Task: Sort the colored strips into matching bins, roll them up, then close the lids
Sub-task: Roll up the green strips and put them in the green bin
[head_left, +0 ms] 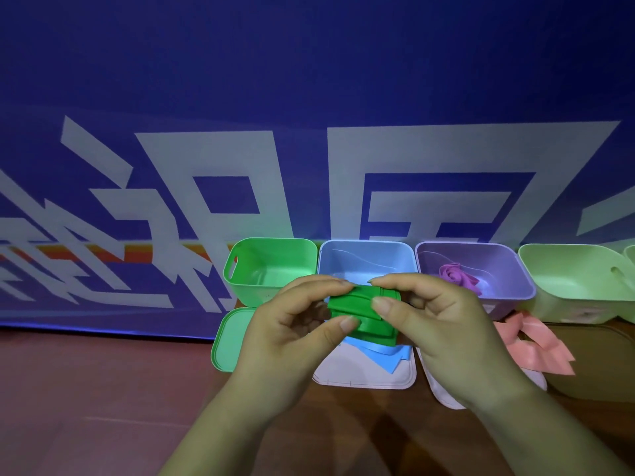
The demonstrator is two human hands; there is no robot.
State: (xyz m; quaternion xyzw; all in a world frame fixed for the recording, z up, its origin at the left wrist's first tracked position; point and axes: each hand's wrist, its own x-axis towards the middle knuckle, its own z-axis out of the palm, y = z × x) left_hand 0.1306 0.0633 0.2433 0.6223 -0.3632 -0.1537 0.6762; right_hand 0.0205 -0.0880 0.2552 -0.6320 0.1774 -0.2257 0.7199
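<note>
- Brown wooden surface (103, 407) in dim, blue-tinted light; colours are hard to trust.
- Green plastic bin (254, 290), open, far left of the row; near right corner hidden by the left hand.
- Green rounded lid (226, 341) lies flat in front of it, right part covered by that hand.
- Left hand (292, 324): thumb and curled fingers pinch the left end of the folded green strip (360, 314), held above the surface between the green and blue bins.
- Right hand (436, 324): thumb and fingers pinch the strip's right end. Can't tell how many turns are rolled.
- Pale blue bin (367, 255), front wall hidden behind the hands.
- Light blue strip (381, 355) lies on a pale lid (364, 376), top part under the green strip.
- Purple bin (508, 280) holds a loosely coiled magenta strip (457, 274).
- Second pale lid (443, 395), mostly under the right wrist.
- Pink strips (536, 345), loose heap in front of the purple bin.
- Light green bin (567, 280), right side cut off at the frame edge.
</note>
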